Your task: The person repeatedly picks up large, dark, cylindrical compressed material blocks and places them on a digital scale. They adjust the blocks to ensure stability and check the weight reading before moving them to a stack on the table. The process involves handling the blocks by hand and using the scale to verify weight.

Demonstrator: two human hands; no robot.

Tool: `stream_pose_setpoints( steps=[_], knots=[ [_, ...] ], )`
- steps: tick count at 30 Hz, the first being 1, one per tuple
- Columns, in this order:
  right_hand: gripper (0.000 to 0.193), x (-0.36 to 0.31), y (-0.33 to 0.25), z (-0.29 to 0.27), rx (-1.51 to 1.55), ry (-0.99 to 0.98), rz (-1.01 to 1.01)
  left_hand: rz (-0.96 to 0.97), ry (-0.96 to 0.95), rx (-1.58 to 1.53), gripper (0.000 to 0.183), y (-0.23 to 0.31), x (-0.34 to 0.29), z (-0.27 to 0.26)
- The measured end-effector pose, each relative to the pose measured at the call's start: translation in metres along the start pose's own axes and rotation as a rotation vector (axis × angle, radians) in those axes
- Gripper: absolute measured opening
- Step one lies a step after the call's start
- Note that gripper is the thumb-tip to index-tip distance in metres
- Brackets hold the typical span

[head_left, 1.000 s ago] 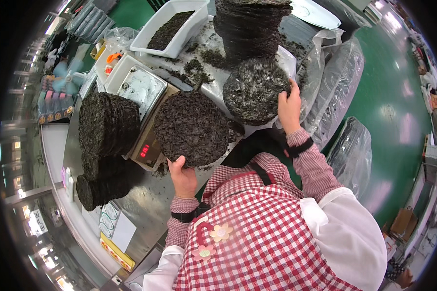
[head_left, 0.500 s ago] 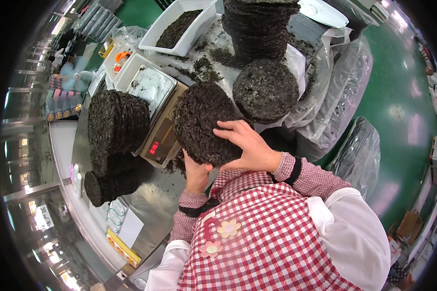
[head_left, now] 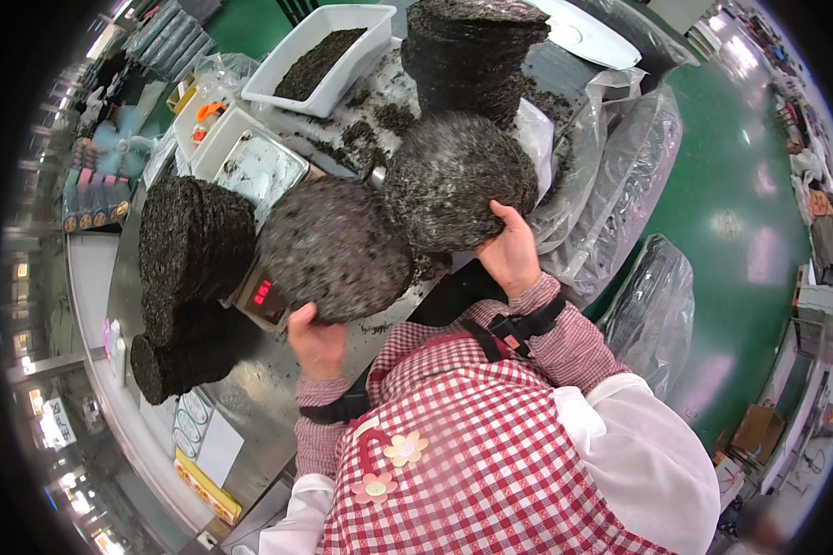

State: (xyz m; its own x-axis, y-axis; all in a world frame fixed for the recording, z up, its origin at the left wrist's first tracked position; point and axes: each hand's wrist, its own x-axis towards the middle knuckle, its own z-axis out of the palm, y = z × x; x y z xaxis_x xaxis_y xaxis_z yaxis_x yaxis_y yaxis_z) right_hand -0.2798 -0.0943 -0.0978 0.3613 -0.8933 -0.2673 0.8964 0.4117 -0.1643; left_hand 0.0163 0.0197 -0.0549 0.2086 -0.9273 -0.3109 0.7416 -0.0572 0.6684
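My left hand (head_left: 317,344) grips the near edge of a round, dark dried seaweed cake (head_left: 335,248), its fingers hidden underneath. That cake is tilted and covers much of the scale (head_left: 267,305), whose red display shows beside it. My right hand (head_left: 509,250) pinches the near right edge of a second dried seaweed cake (head_left: 460,180), thumb on top. This one is motion-blurred and partly overlaps the tall stack of seaweed cakes (head_left: 469,55) behind it. On the left, next to the scale, stands another stack of cakes (head_left: 194,240).
A white tub (head_left: 329,92) of loose seaweed crumbs stands at the back, with a metal tray (head_left: 259,171) left of it. Clear plastic bags (head_left: 611,176) hang along the table's right side. Crumbs litter the metal table (head_left: 292,393). A small fan (head_left: 116,148) stands far left.
Both hands were on one seaweed cake; now they are apart. My left hand has moved left with a cake over the scale, and my right hand has taken hold of another cake.
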Motion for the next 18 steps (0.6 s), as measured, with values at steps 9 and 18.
stream_pose_setpoints(
  steps=[9,18],
  knots=[
    [0.074,-0.022,-0.012,0.027,-2.265,-0.066,-0.747,-0.020,-0.062,-0.097,0.072,0.005,-0.006,-0.018],
    [0.093,-0.030,0.070,0.078,-1.758,-0.598,-0.411,0.157,-0.198,0.458,0.110,-0.021,-0.009,0.030]
  ],
)
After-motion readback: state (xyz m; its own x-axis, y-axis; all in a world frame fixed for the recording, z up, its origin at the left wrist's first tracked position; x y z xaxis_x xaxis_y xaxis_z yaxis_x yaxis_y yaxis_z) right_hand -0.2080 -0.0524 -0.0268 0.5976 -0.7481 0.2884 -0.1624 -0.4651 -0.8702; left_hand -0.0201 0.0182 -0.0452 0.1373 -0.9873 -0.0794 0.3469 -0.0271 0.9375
